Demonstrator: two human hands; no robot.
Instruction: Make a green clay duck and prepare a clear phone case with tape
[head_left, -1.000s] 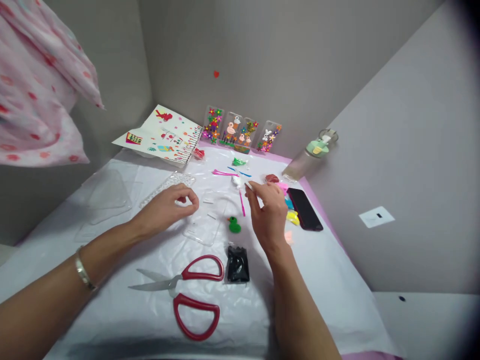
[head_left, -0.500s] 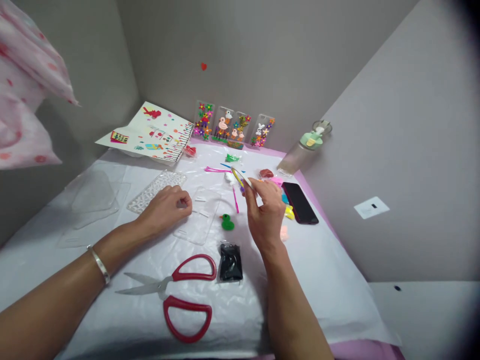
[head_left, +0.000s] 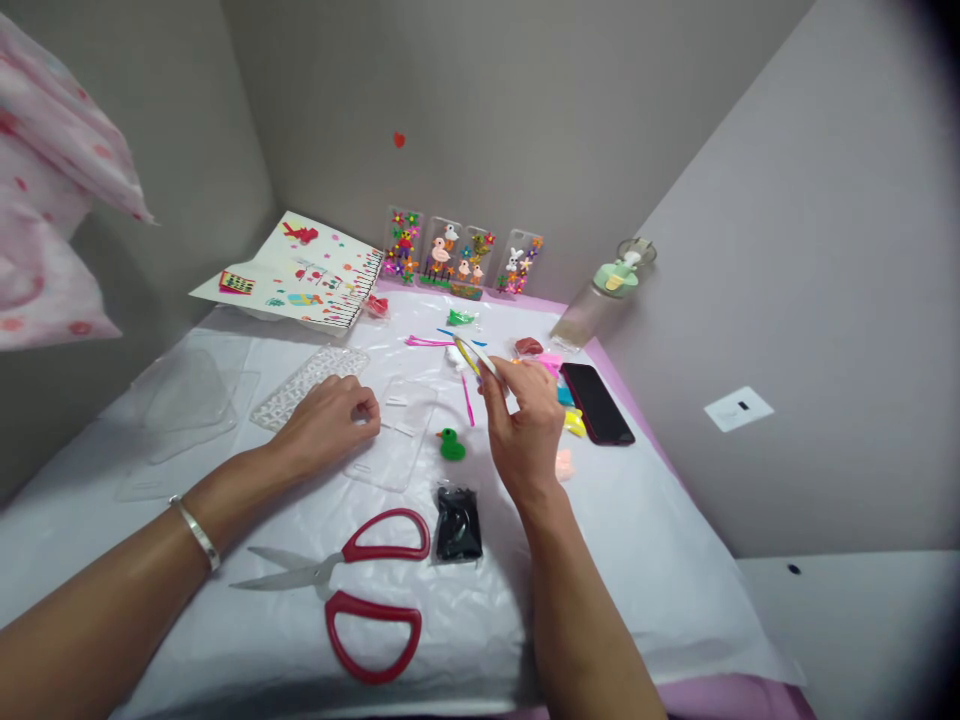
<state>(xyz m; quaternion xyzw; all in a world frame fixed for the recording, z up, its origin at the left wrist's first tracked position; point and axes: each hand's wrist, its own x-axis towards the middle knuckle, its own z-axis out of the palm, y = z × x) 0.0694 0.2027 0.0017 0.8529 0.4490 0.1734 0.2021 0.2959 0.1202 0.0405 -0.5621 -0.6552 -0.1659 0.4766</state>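
Note:
My right hand is raised over the table, its thumb and fingers pinching a thin white piece. That piece is seen almost edge-on, with some yellow along it, so its kind is unclear. My left hand rests with curled fingers between a textured clear sheet and a flat clear phone case. Whatever its fingers hold, if anything, is hidden. Between the hands a green clay duck lies on the white covering. A black packet is nearer to me, beside open red-handled scissors.
Decorated phone cases lean against the back wall, near an open drawing book. Pink tools and clay packets lie around my right hand. A black phone and a bottle stand on the right side.
The white piece in my right hand has tilted slightly and shifted a little left. My left hand is nearly still. The whole view has moved slightly.

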